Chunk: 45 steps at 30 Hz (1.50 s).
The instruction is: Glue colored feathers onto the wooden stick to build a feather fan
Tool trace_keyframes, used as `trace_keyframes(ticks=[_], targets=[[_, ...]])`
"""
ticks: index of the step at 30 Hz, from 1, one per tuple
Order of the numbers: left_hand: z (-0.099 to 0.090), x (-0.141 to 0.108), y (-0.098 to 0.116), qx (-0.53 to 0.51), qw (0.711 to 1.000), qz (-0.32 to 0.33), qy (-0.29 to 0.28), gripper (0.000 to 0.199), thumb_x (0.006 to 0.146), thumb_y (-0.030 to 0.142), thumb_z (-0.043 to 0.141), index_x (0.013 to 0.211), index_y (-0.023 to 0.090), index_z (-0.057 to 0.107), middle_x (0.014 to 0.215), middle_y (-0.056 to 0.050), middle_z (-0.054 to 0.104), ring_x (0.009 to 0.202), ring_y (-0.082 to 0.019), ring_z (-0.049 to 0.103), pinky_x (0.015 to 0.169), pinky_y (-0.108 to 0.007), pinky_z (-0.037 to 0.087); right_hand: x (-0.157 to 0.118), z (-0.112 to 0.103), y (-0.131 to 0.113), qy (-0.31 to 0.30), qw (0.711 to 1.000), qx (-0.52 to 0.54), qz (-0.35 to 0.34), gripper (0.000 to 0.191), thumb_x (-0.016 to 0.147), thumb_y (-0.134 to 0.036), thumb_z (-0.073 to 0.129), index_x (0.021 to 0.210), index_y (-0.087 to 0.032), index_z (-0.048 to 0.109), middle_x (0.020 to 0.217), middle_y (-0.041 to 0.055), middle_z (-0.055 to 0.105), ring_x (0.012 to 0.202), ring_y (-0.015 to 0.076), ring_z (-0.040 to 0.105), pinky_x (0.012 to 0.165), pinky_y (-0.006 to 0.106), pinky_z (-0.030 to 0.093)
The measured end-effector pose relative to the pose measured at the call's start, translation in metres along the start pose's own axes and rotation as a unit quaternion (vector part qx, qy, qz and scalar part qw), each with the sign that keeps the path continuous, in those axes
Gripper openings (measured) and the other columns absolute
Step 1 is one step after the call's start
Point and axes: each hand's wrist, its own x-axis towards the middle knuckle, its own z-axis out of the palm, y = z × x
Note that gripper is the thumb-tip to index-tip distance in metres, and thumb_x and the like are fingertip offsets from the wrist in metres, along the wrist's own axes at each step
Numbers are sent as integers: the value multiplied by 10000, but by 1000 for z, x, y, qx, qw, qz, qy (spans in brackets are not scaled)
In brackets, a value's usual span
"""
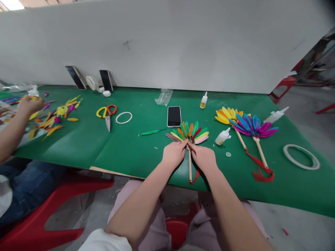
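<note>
Pinching the base of a multicolored feather fan (191, 129) with left hand (173, 152) and right hand (203, 156), close together atop its pale handle (190, 165). Holding it at the green table's (146, 150) front edge, beside a smartphone (174, 116) and glue bottle (222, 137).

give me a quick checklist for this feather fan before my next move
1. Left hand and right hand on the feather fan: ok, both meet at the base of its spread.
2. Pinching or just pressing: cannot tell.
3. Phone well clear of the fan: not ok, it sits close behind.
4. Nearest white bottle handy: ok, right of the fan.
5. Loose green feather apart: ok, left of the fan.
</note>
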Motion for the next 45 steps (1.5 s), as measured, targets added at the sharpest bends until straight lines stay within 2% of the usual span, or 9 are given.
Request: trace_keyframes(ticks=[4, 9, 14, 18, 25, 30, 34, 38, 45], targets=[[-3, 0, 0, -31, 999, -37, 11, 372, 829, 239, 375, 1182, 276, 486, 935, -15, 624, 869, -145, 552, 715, -225, 422, -1, 1, 3, 4, 998, 54, 17, 364, 847, -325, 340, 1179, -340, 487, 789, 20, 673, 652, 131, 600, 557, 213, 379], [-7, -1, -1, -51, 997, -54, 27, 357, 834, 247, 372, 1166, 282, 502, 907, -14, 626, 848, -142, 561, 705, -225, 421, -4, 3, 7, 61, 992, 110, 32, 377, 829, -264, 361, 1177, -333, 491, 830, -4, 674, 684, 125, 598, 590, 211, 388], [-6, -5, 1, -43, 999, -17, -1, 330, 824, 244, 388, 1108, 292, 550, 942, -7, 640, 846, -153, 572, 706, -242, 426, -5, 2, 4, 39, 995, 90, 28, 321, 831, -305, 373, 1078, -330, 576, 838, 3, 676, 705, 134, 604, 582, 214, 383], [-8, -6, -2, -46, 997, -56, 8, 330, 818, 229, 389, 1099, 273, 556, 934, -11, 639, 844, -151, 566, 724, -241, 425, -7, 0, 1, 38, 994, 103, 6, 305, 843, -319, 365, 1046, -334, 592, 884, -13, 674, 757, 124, 606, 610, 207, 384], [-22, 8, -45, -43, 983, -134, 120, 343, 811, 292, 420, 1121, 215, 544, 1027, -69, 550, 953, -188, 489, 855, -298, 379, -8, 1, 0, 43, 994, 96, -30, 296, 827, -267, 387, 1018, -322, 606, 914, -31, 671, 770, 112, 609, 610, 200, 381], [-26, 24, -75, -73, 989, -113, 60, 304, 769, 395, 487, 967, 207, 621, 958, -69, 556, 937, -199, 491, 864, -344, 366, -7, 4, 1, 38, 994, 99, -32, 293, 823, -262, 391, 1014, -317, 607, 910, -30, 672, 773, 108, 607, 605, 195, 378], [-24, 31, -80, -101, 991, -84, 35, 261, 759, 398, 499, 842, 197, 644, 848, -53, 583, 887, -184, 511, 835, -328, 371, -7, 6, 1, 47, 993, 102, -28, 289, 828, -289, 387, 1011, -324, 608, 900, -32, 673, 755, 113, 609, 594, 199, 373], [-22, 32, -77, -152, 983, -97, 38, 256, 764, 391, 481, 728, 178, 619, 741, -32, 600, 754, -158, 533, 695, -272, 396, -7, 6, 1, 48, 993, 103, -26, 289, 828, -289, 385, 1007, -334, 607, 889, -40, 675, 746, 119, 611, 584, 204, 367], [-17, 31, -70, -268, 950, -158, 38, 271, 721, 369, 536, 920, 187, 561, 628, 24, 585, 596, -118, 541, 557, -225, 375, -6, 4, -1, 35, 994, 98, -14, 288, 828, -301, 385, 1009, -340, 606, 868, -39, 676, 742, 118, 611, 580, 204, 366]])
